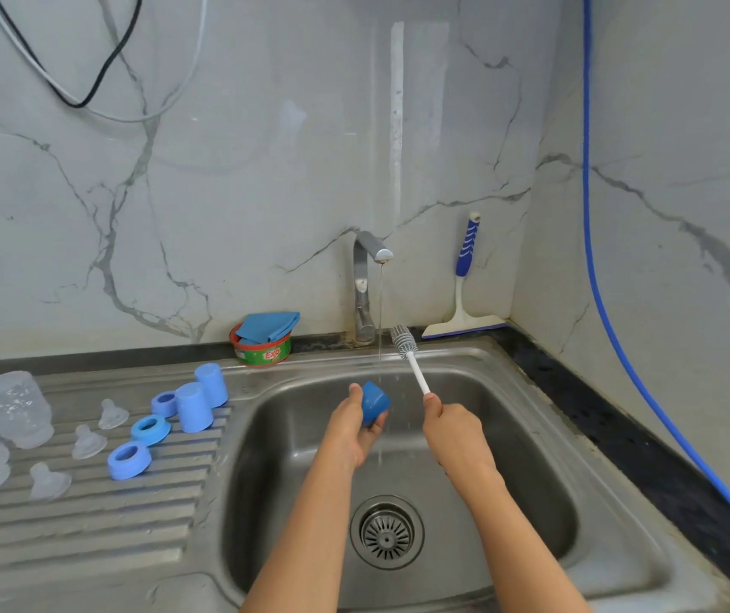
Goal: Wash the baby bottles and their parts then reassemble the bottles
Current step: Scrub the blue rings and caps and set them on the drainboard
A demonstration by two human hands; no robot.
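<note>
Over the stainless-steel sink basin, the left hand cups a small blue plastic bottle cap, fingers curled under it and thumb pressed along its far-left side. The cap sits right in the thin water stream falling from the chrome tap, probably to rinse it. Blur makes it hard to tell which way its open end faces.

The right hand is wrapped in a fist round the near end of a white-handled bottle brush. Its grey bristle head is angled up and away, just right of the stream, seemingly parked clear of the cap while the water does the work.

The other parts lie on the ribbed steel draining board to the left, out of the splash:
- two clear plastic bottles at the far left
- three clear silicone teats in a loose line
- three blue screw rings
- two more blue caps standing nearest the basin

Laid out singly, they look sorted for draining and reassembly.

A green soap tub with a folded blue cloth on top sits behind the sink, left of the tap.
</note>
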